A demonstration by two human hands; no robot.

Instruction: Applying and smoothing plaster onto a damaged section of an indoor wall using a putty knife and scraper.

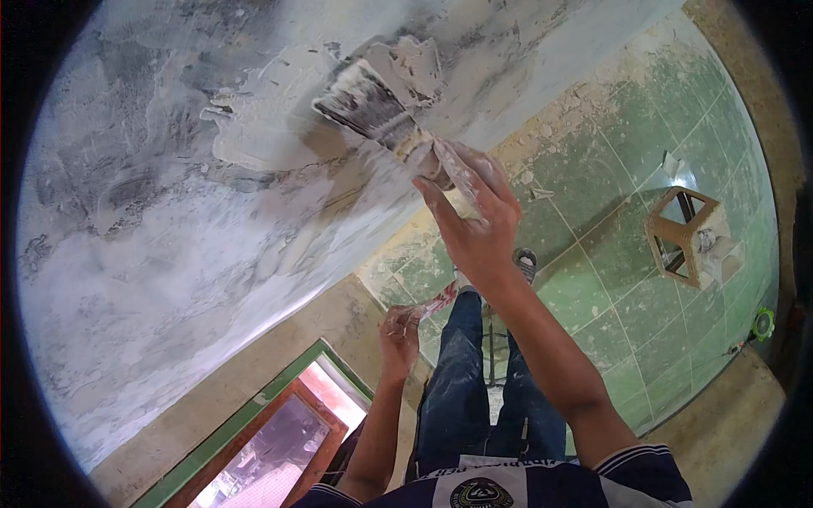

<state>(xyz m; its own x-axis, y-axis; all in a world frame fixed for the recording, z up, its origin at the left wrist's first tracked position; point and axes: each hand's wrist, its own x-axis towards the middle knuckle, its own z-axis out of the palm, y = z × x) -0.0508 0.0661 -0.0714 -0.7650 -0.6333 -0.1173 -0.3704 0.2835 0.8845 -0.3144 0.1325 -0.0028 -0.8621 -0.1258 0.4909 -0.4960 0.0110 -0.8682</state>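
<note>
My right hand (478, 203), dusted with white, is closed round the handle of a wide putty knife (370, 106). The dark blade is smeared with white paste and lies against or very close to the wall (169, 195). A thick patch of white putty (262, 102) spreads on the wall beside the blade. Lower down, my left hand (398, 334) pinches a flat, narrow-looking red-and-white piece (438, 300) coated with paste; its exact kind cannot be made out. The left fingers are also speckled white.
Green floor tiles (584, 288), strewn with plaster crumbs, lie below on the right. A brown-edged stool-like frame (682, 237) stands there with white things on it. A round green object (764, 323) is at the far right. A green-and-brown framed window (279, 432) is lower left.
</note>
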